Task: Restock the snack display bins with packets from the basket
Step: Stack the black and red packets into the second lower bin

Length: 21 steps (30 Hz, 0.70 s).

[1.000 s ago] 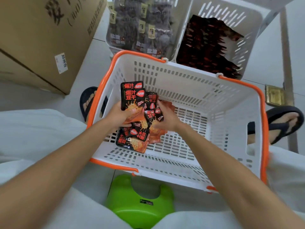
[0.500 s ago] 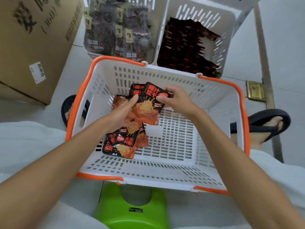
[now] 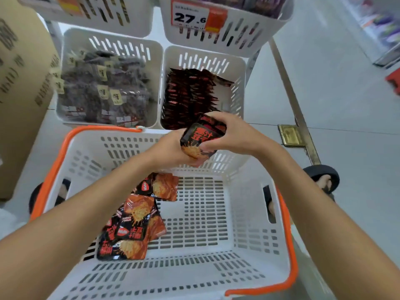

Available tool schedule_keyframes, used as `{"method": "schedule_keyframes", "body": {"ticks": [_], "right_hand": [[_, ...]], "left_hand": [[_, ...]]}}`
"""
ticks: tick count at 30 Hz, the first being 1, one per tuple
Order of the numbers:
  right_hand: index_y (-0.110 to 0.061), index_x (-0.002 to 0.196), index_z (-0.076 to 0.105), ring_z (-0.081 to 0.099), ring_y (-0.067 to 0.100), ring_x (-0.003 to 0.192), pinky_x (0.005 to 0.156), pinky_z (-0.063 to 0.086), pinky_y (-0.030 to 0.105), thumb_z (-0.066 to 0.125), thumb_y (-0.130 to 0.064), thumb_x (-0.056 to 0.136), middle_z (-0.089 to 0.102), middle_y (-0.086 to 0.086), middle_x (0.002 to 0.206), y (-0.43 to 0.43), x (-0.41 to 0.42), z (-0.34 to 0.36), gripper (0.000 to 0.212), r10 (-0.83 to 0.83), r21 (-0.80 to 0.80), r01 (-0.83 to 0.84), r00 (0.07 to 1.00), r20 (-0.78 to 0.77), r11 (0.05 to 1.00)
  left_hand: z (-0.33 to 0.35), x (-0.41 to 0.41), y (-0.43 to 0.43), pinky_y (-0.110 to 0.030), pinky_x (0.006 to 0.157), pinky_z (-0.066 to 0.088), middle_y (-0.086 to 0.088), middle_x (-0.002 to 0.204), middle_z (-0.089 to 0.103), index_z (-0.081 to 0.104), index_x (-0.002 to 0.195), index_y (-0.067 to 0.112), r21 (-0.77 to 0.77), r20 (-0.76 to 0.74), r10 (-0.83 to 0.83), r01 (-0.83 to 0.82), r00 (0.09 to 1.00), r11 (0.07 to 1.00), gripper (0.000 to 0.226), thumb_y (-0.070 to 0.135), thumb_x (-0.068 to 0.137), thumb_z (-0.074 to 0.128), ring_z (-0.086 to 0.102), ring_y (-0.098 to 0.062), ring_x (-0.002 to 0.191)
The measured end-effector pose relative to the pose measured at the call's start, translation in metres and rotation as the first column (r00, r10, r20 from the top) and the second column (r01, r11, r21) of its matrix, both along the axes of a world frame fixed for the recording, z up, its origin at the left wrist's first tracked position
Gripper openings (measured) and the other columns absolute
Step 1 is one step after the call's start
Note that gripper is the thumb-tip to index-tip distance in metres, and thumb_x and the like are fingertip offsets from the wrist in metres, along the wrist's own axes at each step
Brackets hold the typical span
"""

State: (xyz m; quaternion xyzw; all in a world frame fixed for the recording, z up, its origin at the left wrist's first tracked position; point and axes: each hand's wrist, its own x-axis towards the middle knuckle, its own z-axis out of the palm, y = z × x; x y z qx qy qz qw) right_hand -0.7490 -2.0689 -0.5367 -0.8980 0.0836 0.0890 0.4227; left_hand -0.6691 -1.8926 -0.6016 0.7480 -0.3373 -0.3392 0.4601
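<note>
A small stack of black-and-orange snack packets (image 3: 198, 140) is held between both hands above the far rim of the white basket with orange trim (image 3: 249, 213). My left hand (image 3: 171, 149) grips the stack from below and the left. My right hand (image 3: 229, 132) curls over its top and right side. Several more packets (image 3: 132, 226) lie in the basket's left half. Just beyond the hands stands the white display bin (image 3: 238, 68) with upright rows of the same dark red packets (image 3: 188, 94).
A second bin (image 3: 71, 44) to the left holds clear bags of dark snacks (image 3: 104, 89). Higher bins carry a price tag reading 27.6 (image 3: 190, 17). A cardboard box (image 3: 19, 83) stands at left. Sandalled feet flank the basket on the grey floor.
Both hands have lifted the stack of packets up out of the basket and forward to its far rim, near the red-packet bin. The view has tilted up, showing higher bins.
</note>
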Motion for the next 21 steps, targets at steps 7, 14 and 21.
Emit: {"method": "schedule_keyframes", "body": {"ticks": [7,14,21], "right_hand": [[-0.015,0.088,0.069,0.067,0.014,0.069,0.064,0.055,0.032,0.078,-0.011,0.078,0.068,0.007,0.077,-0.069,0.027,0.017,0.014,-0.155,-0.122,0.175,0.975,0.162,0.977],[-0.018,0.122,0.066,0.064,0.025,0.102,0.090,0.049,0.032,0.070,-0.018,0.087,0.070,0.004,0.113,-0.122,0.044,-0.040,0.035,-0.179,-0.498,0.295,0.947,0.269,0.815],[-0.015,0.118,0.060,0.060,0.034,0.095,0.090,0.034,0.039,0.070,-0.032,0.088,0.063,0.010,0.110,-0.124,0.070,-0.087,0.036,0.078,-0.779,0.028,0.992,0.099,0.626]], "left_hand": [[0.017,0.057,-0.073,-0.028,0.100,0.048,-0.001,0.137,0.055,0.030,0.148,0.022,-0.047,0.285,0.046,-0.034,0.957,0.998,0.104,0.039,0.065,0.090,0.055,-0.014,0.123],[-0.045,0.118,-0.098,-0.055,0.121,-0.006,0.000,0.165,-0.018,-0.010,0.155,0.038,0.596,0.595,-0.472,0.036,0.651,0.802,0.076,0.067,0.096,0.028,-0.019,-0.024,0.151],[-0.074,0.124,-0.089,-0.056,0.121,-0.003,0.003,0.164,-0.021,-0.017,0.153,0.041,0.526,0.705,-0.419,-0.026,0.573,0.850,0.078,0.075,0.087,0.007,-0.012,-0.025,0.152]]}}
